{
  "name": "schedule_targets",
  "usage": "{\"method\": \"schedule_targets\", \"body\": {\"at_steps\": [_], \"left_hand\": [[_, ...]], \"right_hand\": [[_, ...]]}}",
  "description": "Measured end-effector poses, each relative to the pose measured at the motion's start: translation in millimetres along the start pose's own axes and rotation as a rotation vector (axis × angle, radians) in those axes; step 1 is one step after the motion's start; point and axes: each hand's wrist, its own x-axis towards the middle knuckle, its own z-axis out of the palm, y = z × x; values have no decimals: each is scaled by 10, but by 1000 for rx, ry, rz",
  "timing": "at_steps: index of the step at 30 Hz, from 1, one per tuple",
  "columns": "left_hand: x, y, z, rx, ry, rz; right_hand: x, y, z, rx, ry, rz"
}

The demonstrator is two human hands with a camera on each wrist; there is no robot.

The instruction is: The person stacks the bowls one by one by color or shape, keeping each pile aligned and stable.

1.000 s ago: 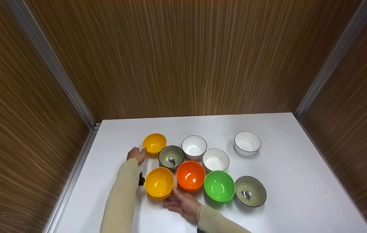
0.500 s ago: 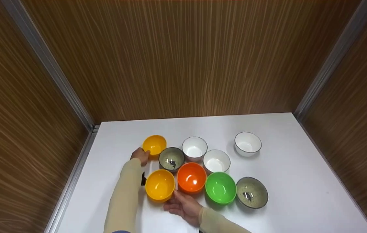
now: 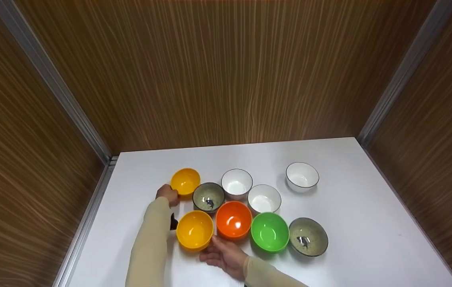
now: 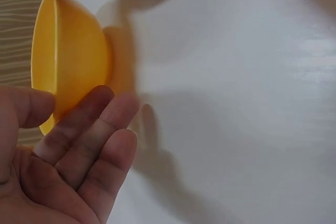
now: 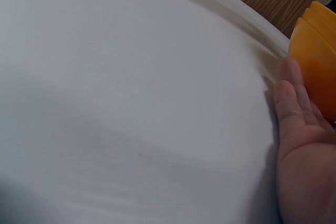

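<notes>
My left hand (image 3: 168,195) pinches the near-left rim of a small yellow bowl (image 3: 185,181), which stands at the back left of the white table. In the left wrist view the thumb (image 4: 37,107) lies at the rim and the other fingers lie along the outer wall. My right hand (image 3: 228,255) lies beside a nearer stack of yellow bowls (image 3: 195,230), fingers fairly straight and palm turned toward it. Two nested rims of that stack (image 5: 315,45) show in the right wrist view, fingertips right at its outer wall.
Grey-green patterned bowl (image 3: 209,197), orange bowl (image 3: 234,220) and green bowl (image 3: 270,232) cluster mid-table with white bowls (image 3: 237,182) behind. Another patterned bowl (image 3: 308,237) sits right of the green one; a white bowl (image 3: 302,176) stands at the back right. Wood-grain walls (image 3: 226,71) enclose the table.
My left hand has closed up on the back yellow bowl and shifted it slightly left, away from the patterned bowl. The right hand stays beside the near yellow stack. The head view tilts a little.
</notes>
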Motion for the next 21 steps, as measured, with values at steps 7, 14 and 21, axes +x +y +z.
{"method": "schedule_targets", "body": {"at_steps": [7,14,21], "left_hand": [[-7,-74,-43,-125,5,-68],[-35,-171,-180,-189,31,-71],[-88,-203,-335,-175,63,-53]], "right_hand": [[11,-8,17,3,9,6],[50,12,36,30,-6,9],[81,-25,45,4,-6,17]]}}
